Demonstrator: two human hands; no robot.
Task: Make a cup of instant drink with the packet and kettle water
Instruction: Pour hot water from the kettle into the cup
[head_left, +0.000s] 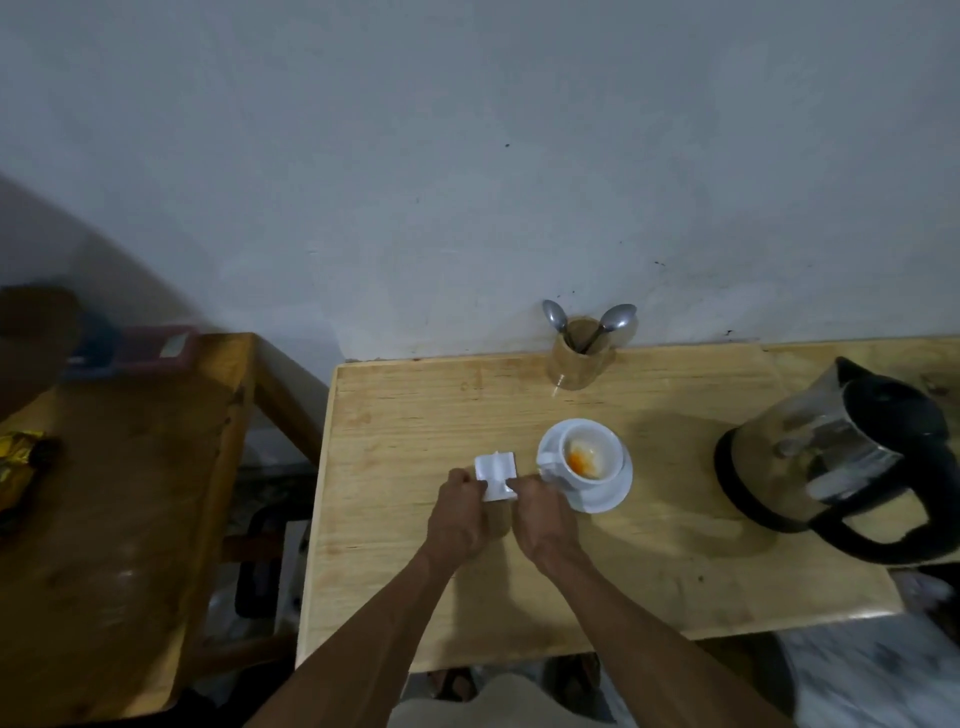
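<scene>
From the head view, the fingertips of both hands are tucked behind the white packet (496, 475), so how the grip closes cannot be seen in full; whether the packet is torn open is also hard to tell. At the left edge a second wooden table (119, 519) is blurred, and a yellow wrapper (15, 467) on it is cut off by the frame.

On the bench (415, 571), a glass kettle (836, 462) with a black lid and handle stands at the right, well apart from the hands. A wooden holder (579, 356) with two spoons (615, 319) sits against the wall, beyond the cup.

The left hand (460, 519) and right hand (543, 519) pinch the packet between them, held just above the bench, just left of the white cup (587, 457). The cup stands on a white saucer (608, 493) and holds pale powder with an orange patch.
</scene>
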